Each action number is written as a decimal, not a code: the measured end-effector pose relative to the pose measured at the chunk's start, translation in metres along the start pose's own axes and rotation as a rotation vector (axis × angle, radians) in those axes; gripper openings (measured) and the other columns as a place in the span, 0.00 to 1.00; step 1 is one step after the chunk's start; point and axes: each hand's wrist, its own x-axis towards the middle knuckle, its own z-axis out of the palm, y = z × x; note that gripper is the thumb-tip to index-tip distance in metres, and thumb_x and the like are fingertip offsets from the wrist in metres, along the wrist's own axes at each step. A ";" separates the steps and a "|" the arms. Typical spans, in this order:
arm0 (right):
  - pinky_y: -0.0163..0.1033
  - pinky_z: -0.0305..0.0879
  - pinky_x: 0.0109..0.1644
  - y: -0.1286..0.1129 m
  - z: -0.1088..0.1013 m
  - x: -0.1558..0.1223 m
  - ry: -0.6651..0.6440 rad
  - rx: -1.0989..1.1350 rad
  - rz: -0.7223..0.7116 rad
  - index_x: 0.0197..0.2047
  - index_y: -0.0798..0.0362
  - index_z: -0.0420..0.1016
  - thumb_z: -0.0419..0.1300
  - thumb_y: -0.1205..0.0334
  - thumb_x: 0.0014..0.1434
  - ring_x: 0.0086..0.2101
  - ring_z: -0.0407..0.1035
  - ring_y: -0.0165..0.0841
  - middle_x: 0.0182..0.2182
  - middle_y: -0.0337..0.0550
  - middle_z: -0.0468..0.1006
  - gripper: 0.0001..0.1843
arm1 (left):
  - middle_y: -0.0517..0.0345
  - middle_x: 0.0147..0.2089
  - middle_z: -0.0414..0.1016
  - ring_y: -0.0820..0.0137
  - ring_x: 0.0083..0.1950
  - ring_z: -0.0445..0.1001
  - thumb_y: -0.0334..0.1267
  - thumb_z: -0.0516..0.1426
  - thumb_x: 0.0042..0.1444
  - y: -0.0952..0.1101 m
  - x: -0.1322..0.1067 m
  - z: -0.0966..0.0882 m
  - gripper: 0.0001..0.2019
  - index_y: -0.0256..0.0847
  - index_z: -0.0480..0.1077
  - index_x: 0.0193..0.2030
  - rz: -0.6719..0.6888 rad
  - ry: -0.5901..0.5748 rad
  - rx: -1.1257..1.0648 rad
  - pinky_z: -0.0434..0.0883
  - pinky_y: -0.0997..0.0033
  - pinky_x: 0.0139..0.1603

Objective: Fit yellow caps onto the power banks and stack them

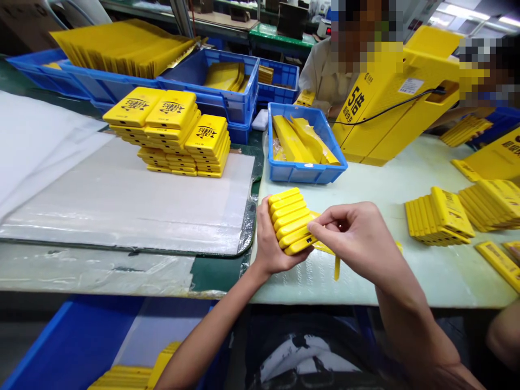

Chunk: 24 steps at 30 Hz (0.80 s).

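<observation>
My left hand (268, 244) is wrapped round a stack of several yellow power banks (289, 216), held tilted above the table. Their narrow rounded edges face up, and a small dark port shows on the lowest one. My right hand (349, 233) is closed in a pinch at the stack's lower right end, with thumb and forefinger against it. What those fingertips hold, if anything, is too small to tell. Behind and below the right hand, partly hidden, are a yellow sheet (324, 248) and a narrow yellow strip (337, 268).
Stacked power banks (170, 135) stand on the white mat at left; more rows (439, 216) are at right. A blue bin (306, 174) holds yellow pieces. Beyond are blue crates (231, 100), a large yellow cabinet (374, 130) with a cable, and co-workers. Below left is a blue container (52, 346).
</observation>
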 end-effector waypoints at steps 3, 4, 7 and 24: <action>0.41 0.51 0.29 -0.002 -0.007 0.003 0.042 -0.365 -0.051 0.31 0.52 0.92 0.70 0.63 0.60 0.23 0.63 0.33 0.20 0.43 0.76 0.08 | 0.35 0.76 0.62 0.36 0.76 0.71 0.60 0.80 0.44 -0.001 0.001 0.000 0.71 0.47 0.43 0.86 0.021 0.020 0.013 0.70 0.32 0.79; 0.42 0.51 0.30 -0.001 -0.014 0.004 0.061 -0.461 -0.057 0.33 0.52 0.93 0.72 0.61 0.60 0.24 0.66 0.35 0.21 0.44 0.79 0.07 | 0.35 0.76 0.62 0.36 0.76 0.71 0.60 0.80 0.44 -0.001 0.001 0.000 0.71 0.47 0.43 0.86 0.031 0.024 0.020 0.70 0.32 0.79; 0.42 0.57 0.31 0.006 -0.041 0.009 0.083 -0.436 -0.094 0.43 0.52 0.95 0.78 0.51 0.60 0.26 0.70 0.37 0.24 0.45 0.81 0.14 | 0.37 0.73 0.65 0.38 0.74 0.73 0.62 0.78 0.47 0.000 0.003 -0.001 0.69 0.47 0.44 0.86 0.036 0.016 0.032 0.71 0.32 0.78; 0.33 0.69 0.24 0.007 -0.013 -0.007 0.037 0.389 0.131 0.34 0.54 0.92 0.78 0.61 0.45 0.23 0.72 0.31 0.25 0.44 0.84 0.11 | 0.37 0.72 0.67 0.38 0.73 0.74 0.65 0.79 0.45 -0.004 0.002 -0.002 0.72 0.48 0.43 0.86 0.023 0.008 0.038 0.73 0.31 0.76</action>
